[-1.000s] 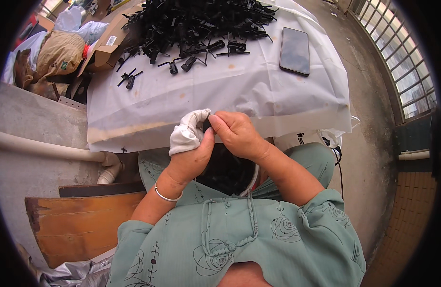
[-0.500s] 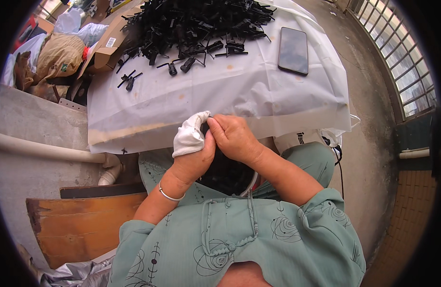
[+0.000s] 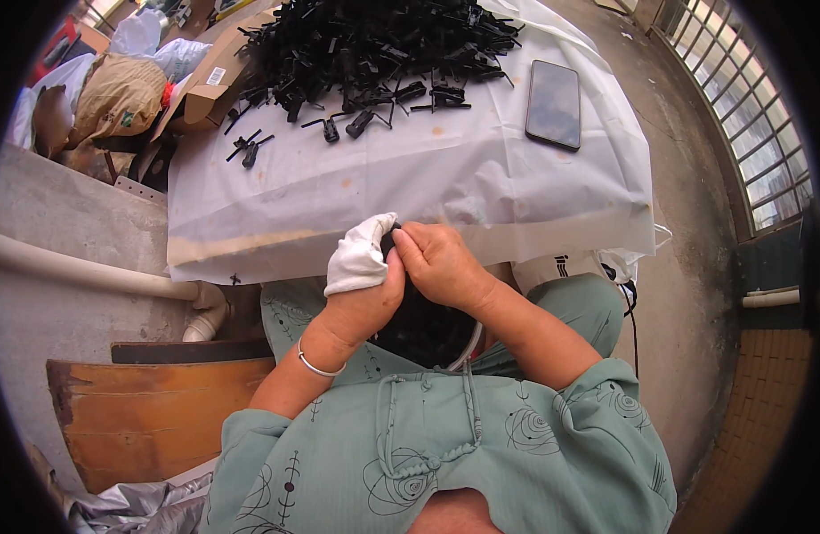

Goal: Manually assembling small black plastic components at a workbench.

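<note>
Nearest the camera, the two hands are meeting just over the lap, at the near edge of the desk (image 3: 410,191). The left hand (image 3: 361,276), its fingers wrapped in a white cloth glove (image 3: 358,258), is closing its grip around a small black plastic piece (image 3: 391,240). The right hand (image 3: 441,265) is pinching the same piece from the other side, fingertips pressed tight against the gloved ones. Since a second ago the hands are sitting a little lower and closer together, and less of the piece is showing between them, so by my judgement the two are pressing it together rather than letting go.

Just beneath the hands a white-rimmed tub (image 3: 474,343) of dark parts is resting in the lap, mostly hidden by the forearms.

Farther out, a white plastic sheet is covering the desk. A few stray black clips (image 3: 250,147) are lying apart on it, and behind them a big heap of black plastic parts (image 3: 374,44) is piling up at the far side. A dark phone (image 3: 553,104) is lying flat to the right of the heap, unmoved.
</note>
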{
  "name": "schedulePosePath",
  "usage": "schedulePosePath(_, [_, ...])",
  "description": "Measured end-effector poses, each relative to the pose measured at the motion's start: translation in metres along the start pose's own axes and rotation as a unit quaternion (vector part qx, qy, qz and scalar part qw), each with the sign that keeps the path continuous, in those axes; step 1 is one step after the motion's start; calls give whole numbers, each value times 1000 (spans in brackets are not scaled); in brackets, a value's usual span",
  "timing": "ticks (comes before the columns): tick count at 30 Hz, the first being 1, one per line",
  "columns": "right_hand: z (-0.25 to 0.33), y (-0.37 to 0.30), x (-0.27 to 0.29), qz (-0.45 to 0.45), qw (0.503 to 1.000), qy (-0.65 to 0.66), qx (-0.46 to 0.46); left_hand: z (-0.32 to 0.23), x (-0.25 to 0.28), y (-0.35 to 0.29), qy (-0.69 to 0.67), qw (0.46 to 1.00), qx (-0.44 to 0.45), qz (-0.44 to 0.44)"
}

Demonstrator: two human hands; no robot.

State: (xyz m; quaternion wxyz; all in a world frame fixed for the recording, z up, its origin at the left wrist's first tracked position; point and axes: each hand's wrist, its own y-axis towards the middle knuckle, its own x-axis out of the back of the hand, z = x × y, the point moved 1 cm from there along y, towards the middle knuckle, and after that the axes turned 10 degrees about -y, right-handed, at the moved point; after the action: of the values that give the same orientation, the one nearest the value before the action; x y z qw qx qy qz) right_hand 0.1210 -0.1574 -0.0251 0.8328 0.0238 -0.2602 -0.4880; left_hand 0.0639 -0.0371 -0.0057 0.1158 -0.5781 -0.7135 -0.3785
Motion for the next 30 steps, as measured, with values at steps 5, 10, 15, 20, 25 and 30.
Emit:
schedulePosePath(5, [3,4,13,11,998,56,-18,-4,4,5,-264,959,96,-27])
schedulePosePath(10, [0,2,23,40,998,-56,-14,-2,17,8,-381,902,202,-4])
schedulePosePath(15, [2,6,31,11,998,-5,64,-2,24,11,-366,907,206,-21])
schedulePosePath(20, [6,8,30,39,997,21,61,-6,24,8,-435,866,243,49])
schedulePosePath(25, [6,9,41,136,990,12,-36,1,27,8,-520,812,263,2])
schedulePosePath(30, [-1,7,30,27,996,45,77,-7,27,8,-438,867,224,80])
